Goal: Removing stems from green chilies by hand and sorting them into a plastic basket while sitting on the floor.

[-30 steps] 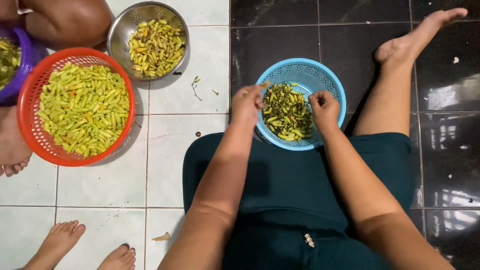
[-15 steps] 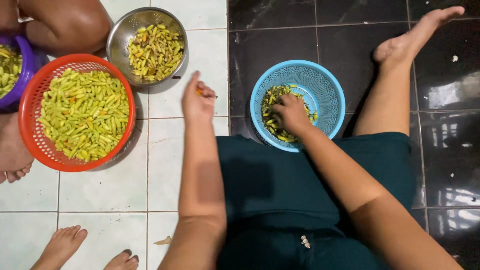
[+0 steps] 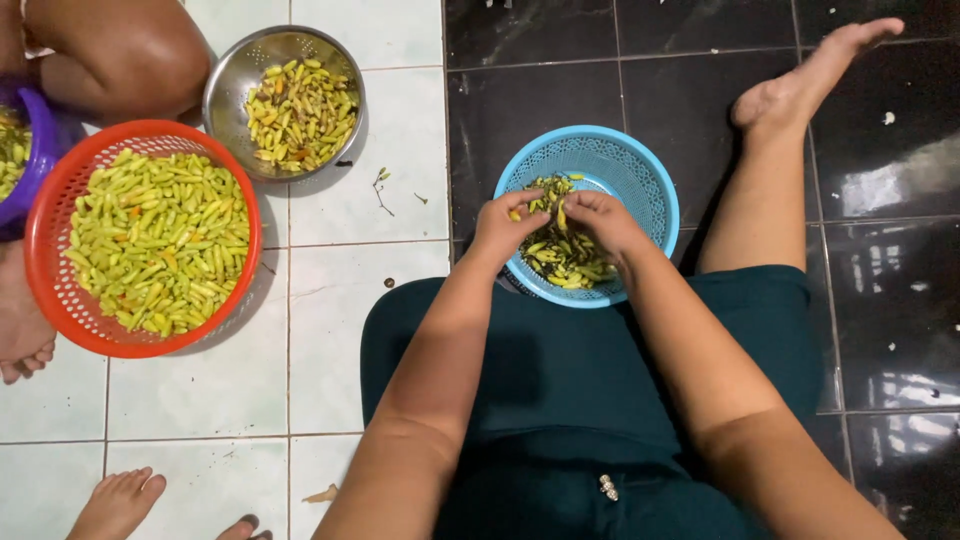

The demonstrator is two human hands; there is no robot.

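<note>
Pinching one small yellow-green chili pepper (image 3: 553, 212) over the round blue plastic basket (image 3: 640, 170) on the floor, left hand (image 3: 505, 228) and right hand (image 3: 598, 218) fingers closed on it; light, smooth, probably slippery, so grip near the stem.

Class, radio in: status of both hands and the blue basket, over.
Both hands, left and right, over blue basket, fingers in chilies. What each grips unclear. Nothing in the way.

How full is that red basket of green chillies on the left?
Nearly full. The red basket holds a heap of green chillies covering its whole bottom and reaching close to the rim.
</note>
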